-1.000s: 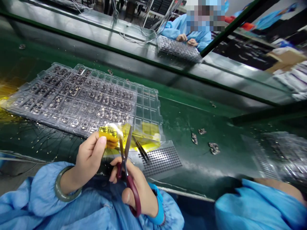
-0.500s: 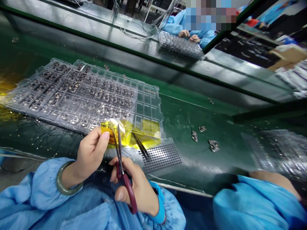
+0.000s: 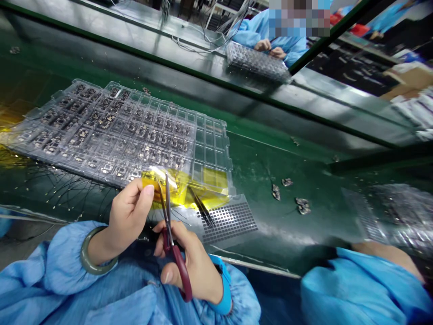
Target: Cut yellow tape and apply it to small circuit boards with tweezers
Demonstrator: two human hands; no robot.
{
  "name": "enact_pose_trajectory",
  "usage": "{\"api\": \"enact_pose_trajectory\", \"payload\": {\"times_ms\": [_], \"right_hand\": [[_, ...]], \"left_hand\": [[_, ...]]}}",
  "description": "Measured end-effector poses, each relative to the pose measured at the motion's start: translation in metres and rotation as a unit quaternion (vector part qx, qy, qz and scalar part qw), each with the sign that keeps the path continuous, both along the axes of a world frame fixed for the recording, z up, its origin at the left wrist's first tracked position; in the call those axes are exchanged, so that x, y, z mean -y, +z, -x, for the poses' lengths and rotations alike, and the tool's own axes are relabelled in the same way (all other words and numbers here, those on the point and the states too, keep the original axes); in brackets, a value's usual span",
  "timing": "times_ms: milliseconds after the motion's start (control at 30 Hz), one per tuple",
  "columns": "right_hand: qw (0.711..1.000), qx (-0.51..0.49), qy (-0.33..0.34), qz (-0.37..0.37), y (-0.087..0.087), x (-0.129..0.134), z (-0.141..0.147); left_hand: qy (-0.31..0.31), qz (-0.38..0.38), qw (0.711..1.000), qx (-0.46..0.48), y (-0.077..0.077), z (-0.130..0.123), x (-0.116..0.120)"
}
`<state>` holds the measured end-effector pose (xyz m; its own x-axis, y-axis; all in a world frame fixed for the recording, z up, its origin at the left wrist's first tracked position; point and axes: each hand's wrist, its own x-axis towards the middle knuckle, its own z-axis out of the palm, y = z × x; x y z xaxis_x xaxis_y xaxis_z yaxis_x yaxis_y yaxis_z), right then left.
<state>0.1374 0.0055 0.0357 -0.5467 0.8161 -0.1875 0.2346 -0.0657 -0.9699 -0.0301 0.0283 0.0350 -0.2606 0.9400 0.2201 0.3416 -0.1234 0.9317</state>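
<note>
My left hand point(image 3: 130, 214) pinches a piece of yellow film point(image 3: 174, 185) between thumb and fingers. My right hand point(image 3: 191, 259) holds dark red-handled scissors point(image 3: 176, 255), their blades slightly apart and pointing up at the film's left part. Whether the blades touch the film is hard to tell. Beyond both hands lie clear plastic trays point(image 3: 209, 146) with small circuit boards in many pockets. Black tweezers point(image 3: 202, 208) rest right of the scissors, partly over a clear sheet with small dark squares point(image 3: 233, 221).
Small parts point(image 3: 302, 206) lie on the green table point(image 3: 257, 180) to the right. Thin black wires point(image 3: 77, 189) spread at the left. Another person's blue sleeve point(image 3: 358, 289) is at lower right, beside wrapped trays point(image 3: 406, 212). A person across the bench handles a tray point(image 3: 257, 63).
The view has shifted slightly, so the trays and table sit a little differently in the picture. Both hands keep nearly the same pose, with the film and scissors still held.
</note>
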Motion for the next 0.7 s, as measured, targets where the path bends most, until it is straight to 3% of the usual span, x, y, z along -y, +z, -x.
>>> {"api": "enact_pose_trajectory", "payload": {"times_ms": [167,567,700], "right_hand": [[1.0,-0.002,0.0,0.005,0.0004,0.001,0.0009],[0.996,-0.018,-0.068,0.062,-0.0039,0.0076,0.0037],[0.996,-0.049,-0.059,0.046,-0.0017,0.0051,0.0052]], "left_hand": [[-0.003,0.022,1.0,0.009,0.0003,0.0007,0.0015],[0.004,-0.008,1.0,-0.006,0.0008,0.001,0.001],[-0.045,-0.024,0.998,-0.03,0.0014,0.0002,0.0029]]}}
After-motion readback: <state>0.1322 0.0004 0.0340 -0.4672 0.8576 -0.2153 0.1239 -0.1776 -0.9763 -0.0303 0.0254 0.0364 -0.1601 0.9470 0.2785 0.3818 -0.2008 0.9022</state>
